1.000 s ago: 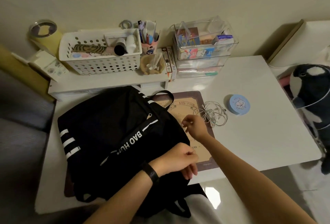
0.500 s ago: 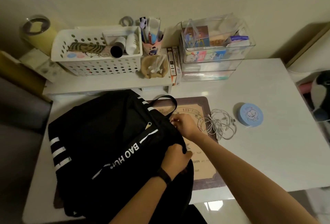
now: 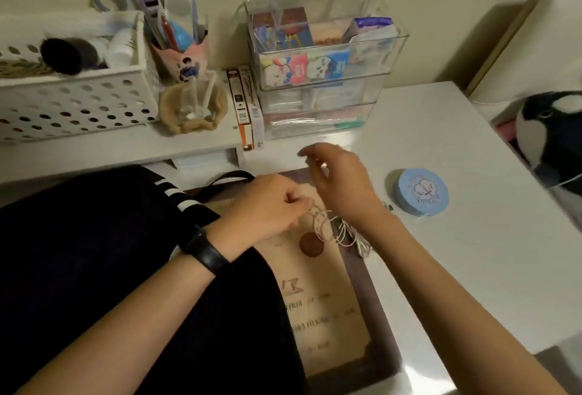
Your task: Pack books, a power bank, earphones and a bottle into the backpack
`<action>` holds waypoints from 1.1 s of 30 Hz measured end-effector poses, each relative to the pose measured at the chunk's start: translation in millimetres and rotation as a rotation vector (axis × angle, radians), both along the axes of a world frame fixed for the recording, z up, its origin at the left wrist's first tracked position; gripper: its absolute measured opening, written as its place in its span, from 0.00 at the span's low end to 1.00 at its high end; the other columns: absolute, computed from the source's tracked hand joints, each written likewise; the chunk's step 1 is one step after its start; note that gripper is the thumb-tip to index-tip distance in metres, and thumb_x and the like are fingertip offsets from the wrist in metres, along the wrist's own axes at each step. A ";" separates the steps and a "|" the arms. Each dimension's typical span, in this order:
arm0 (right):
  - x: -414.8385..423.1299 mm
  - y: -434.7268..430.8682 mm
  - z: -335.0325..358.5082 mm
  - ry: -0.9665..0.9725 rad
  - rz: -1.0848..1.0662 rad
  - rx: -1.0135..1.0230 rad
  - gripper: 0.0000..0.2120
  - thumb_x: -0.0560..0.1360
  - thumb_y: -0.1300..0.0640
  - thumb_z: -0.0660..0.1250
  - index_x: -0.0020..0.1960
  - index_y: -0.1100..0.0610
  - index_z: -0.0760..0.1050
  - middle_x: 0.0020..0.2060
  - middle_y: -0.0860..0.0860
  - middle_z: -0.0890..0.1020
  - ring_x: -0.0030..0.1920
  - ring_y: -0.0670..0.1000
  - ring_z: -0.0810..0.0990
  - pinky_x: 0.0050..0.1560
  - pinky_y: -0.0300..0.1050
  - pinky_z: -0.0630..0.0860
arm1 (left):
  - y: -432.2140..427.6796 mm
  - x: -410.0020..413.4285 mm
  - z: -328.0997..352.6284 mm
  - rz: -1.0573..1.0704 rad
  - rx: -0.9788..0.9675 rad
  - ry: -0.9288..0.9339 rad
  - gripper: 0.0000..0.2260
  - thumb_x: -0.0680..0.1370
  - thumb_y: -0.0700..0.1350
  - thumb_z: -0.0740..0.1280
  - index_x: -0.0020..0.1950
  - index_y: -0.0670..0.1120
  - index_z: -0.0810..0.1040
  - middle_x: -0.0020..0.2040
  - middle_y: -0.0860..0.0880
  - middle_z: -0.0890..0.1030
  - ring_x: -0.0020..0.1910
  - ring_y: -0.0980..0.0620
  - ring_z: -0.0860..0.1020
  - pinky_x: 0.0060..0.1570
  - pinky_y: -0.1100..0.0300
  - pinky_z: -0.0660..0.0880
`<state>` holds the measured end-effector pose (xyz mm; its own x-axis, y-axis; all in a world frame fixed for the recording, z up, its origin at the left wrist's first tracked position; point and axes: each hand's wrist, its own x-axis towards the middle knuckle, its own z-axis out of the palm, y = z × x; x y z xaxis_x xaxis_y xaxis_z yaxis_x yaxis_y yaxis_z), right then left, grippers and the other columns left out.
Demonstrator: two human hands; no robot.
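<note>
Earphones [image 3: 330, 232]: white cable in loose tangle, partly lifted, at right edge of mat [image 3: 324, 316], midway between back and front edges of desk [image 3: 456, 268], just right of backpack [image 3: 94, 253]. Cable pinched by fingers of left hand [image 3: 267, 205]. Right hand [image 3: 341, 183] raised over tangle, fingers loosely curled; grip on cable not discernible.

Risks judged:
- loops pulled into tighter knot if drawn apart
- trailing end snagged on mat edge
- slack dragged against blue tin [image 3: 420, 191] nearby
- backpack opening not seen, so cable could be dropped outside
</note>
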<state>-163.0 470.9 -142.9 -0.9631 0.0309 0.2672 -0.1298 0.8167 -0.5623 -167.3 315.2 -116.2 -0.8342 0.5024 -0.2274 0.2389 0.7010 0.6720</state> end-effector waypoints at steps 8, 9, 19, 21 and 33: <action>30.0 136.2 -79.4 -0.492 -0.885 0.250 0.32 0.72 0.32 0.51 0.69 0.50 0.59 0.67 0.61 0.65 0.65 0.67 0.64 0.62 0.66 0.61 | 54.3 -1.6 -91.3 0.108 0.089 0.299 0.13 0.78 0.52 0.63 0.34 0.49 0.74 0.31 0.50 0.78 0.30 0.51 0.76 0.32 0.48 0.76; 31.9 137.4 -85.8 -0.479 -0.879 0.246 0.33 0.71 0.31 0.50 0.68 0.50 0.58 0.67 0.61 0.65 0.64 0.67 0.65 0.60 0.66 0.62 | 53.8 1.6 -95.7 0.104 0.043 0.367 0.13 0.78 0.53 0.62 0.34 0.50 0.73 0.30 0.51 0.77 0.29 0.51 0.75 0.31 0.51 0.75; 49.0 137.7 -95.5 0.072 -0.744 0.091 0.32 0.69 0.37 0.62 0.69 0.52 0.65 0.63 0.59 0.70 0.60 0.65 0.69 0.60 0.54 0.68 | 59.1 17.7 -107.0 0.111 0.147 0.463 0.06 0.79 0.51 0.62 0.45 0.52 0.76 0.39 0.55 0.79 0.37 0.53 0.78 0.37 0.51 0.78; 55.4 125.5 -77.1 0.381 -0.641 -0.091 0.34 0.70 0.37 0.62 0.71 0.53 0.64 0.64 0.57 0.70 0.61 0.60 0.70 0.63 0.53 0.70 | 58.3 21.8 -106.0 0.190 0.310 0.436 0.08 0.79 0.51 0.61 0.46 0.49 0.76 0.40 0.51 0.81 0.38 0.51 0.81 0.40 0.48 0.80; 67.4 8.0 -93.3 0.348 0.077 -0.159 0.37 0.75 0.34 0.51 0.78 0.46 0.41 0.73 0.47 0.58 0.71 0.42 0.59 0.69 0.38 0.59 | 55.5 40.7 -89.3 0.034 1.007 -0.464 0.29 0.77 0.66 0.48 0.64 0.51 0.76 0.59 0.45 0.81 0.59 0.49 0.79 0.59 0.55 0.74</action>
